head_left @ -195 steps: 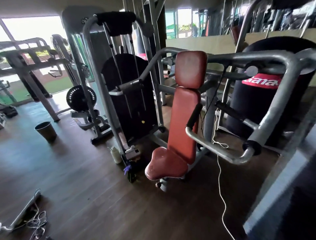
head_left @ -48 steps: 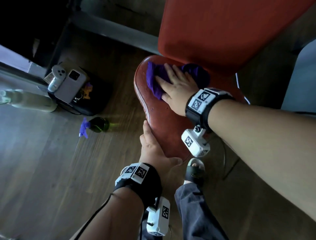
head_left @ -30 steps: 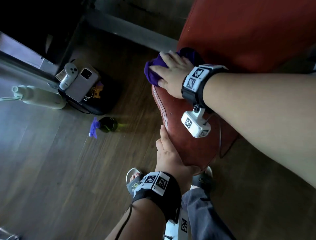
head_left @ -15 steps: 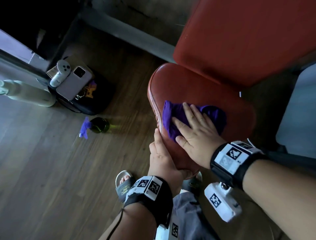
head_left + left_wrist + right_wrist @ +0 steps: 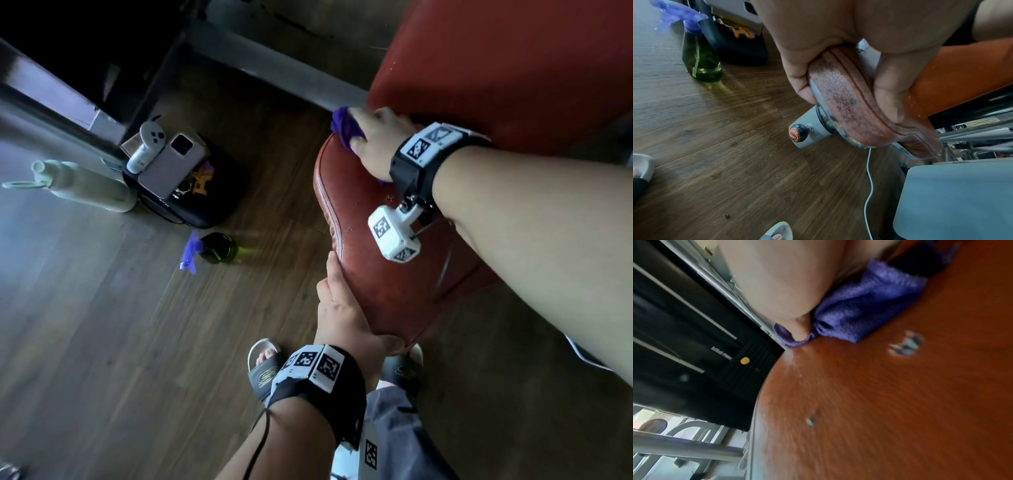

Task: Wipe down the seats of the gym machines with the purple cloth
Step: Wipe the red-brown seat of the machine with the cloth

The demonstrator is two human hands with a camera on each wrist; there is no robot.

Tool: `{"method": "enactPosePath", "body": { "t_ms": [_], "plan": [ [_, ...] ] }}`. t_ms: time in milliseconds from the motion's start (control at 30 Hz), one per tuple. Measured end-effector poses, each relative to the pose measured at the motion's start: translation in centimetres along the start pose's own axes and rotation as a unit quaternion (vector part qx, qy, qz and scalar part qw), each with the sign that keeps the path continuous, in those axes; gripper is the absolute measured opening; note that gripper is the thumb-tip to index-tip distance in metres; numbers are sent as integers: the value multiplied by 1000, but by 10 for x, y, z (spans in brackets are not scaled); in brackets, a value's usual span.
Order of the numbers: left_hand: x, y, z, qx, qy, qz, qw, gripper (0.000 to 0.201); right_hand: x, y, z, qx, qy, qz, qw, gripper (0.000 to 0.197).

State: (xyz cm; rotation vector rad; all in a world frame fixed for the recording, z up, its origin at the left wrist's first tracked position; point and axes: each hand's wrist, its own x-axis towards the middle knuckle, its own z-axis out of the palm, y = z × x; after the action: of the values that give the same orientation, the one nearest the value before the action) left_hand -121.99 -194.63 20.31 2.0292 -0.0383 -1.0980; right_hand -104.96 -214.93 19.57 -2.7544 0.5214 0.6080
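The red padded seat (image 5: pixel 376 274) of the machine fills the middle of the head view, with its red backrest (image 5: pixel 496 68) rising behind it. My right hand (image 5: pixel 371 137) is at the seat's far left corner, just under the backrest. Its fingers curl over the bunched purple cloth (image 5: pixel 342 128) and press it onto the leather. In the right wrist view my thumb (image 5: pixel 800 331) digs into the cloth (image 5: pixel 859 316). My left hand (image 5: pixel 342 308) grips the seat's front edge (image 5: pixel 859 123), thumb on one side and fingers on the other.
On the wooden floor to the left stand a green spray bottle (image 5: pixel 217 248) with a purple trigger, a black bag (image 5: pixel 205 205) carrying a phone (image 5: pixel 174 164), and a pale water bottle (image 5: pixel 85 188). An orange adjustment knob (image 5: pixel 797 134) and a white cable (image 5: pixel 869 186) sit below the seat. My sandalled foot (image 5: pixel 263 366) is near the front.
My right hand has pushed the cloth from the front middle of the seat to the far left corner under the backrest. The left hand has kept its hold on the front edge.
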Motion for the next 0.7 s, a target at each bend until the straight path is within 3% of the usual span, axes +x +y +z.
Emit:
{"method": "enactPosePath", "body": {
  "t_ms": [100, 167, 267, 333, 400, 567, 700],
  "plan": [
    [1, -2, 1, -2, 2, 1, 1000, 157, 0, -8, 0, -25, 8, -28, 999, 49],
    [1, -3, 1, -5, 2, 1, 1000, 157, -22, -17, 12, -60, 41, -136, 988, 54],
    [1, -2, 0, -2, -6, -2, 1000, 155, -48, -24, 32, -133, 21, -335, 933, 54],
    [0, -1, -1, 6, -8, -3, 1000, 154, -45, -25, 28, -162, -1, -391, 906, 59],
    [1, -1, 0, 7, -6, -3, 1000, 153, -27, -26, 21, -153, 6, -386, 910, 60],
    [0, 0, -1, 3, -9, -1, 1000, 153, 8, -37, 4, -139, 0, -224, 965, 46],
    [-1, 4, -4, 10, -16, -9, 1000, 152, -1, -30, 8, -126, 9, -263, 957, 45]
  ]
}}
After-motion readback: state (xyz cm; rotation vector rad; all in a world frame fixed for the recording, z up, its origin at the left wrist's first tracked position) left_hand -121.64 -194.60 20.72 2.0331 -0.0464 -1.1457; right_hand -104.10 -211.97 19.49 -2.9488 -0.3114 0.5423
